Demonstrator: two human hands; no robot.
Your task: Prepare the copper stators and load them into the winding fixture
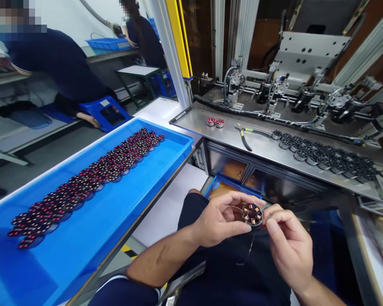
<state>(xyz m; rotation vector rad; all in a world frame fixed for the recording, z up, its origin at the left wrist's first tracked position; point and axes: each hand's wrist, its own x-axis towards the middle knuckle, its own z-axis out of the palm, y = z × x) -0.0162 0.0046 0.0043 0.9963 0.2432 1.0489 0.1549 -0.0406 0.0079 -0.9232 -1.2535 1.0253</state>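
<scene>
Silvery wire (pixel 250 250) hung nearest, just below a small copper-wound ring (pixel 253 220). The left hand (pixel 218 221) pinched that ring from its left side; the right hand (pixel 289 244) had thumb and finger bent together at its right edge, on what I could not tell. The step looked like tending loose wire, calling next for a steady left hold. Beyond, pliers (pixel 244 138) lay on the far bench (pixel 229 136).

bare strip along blue tray (pixel 130 191), pliers (pixel 245 140) and black rings (pixel 328 157) obstructing metal bench (pixel 264 147)
</scene>
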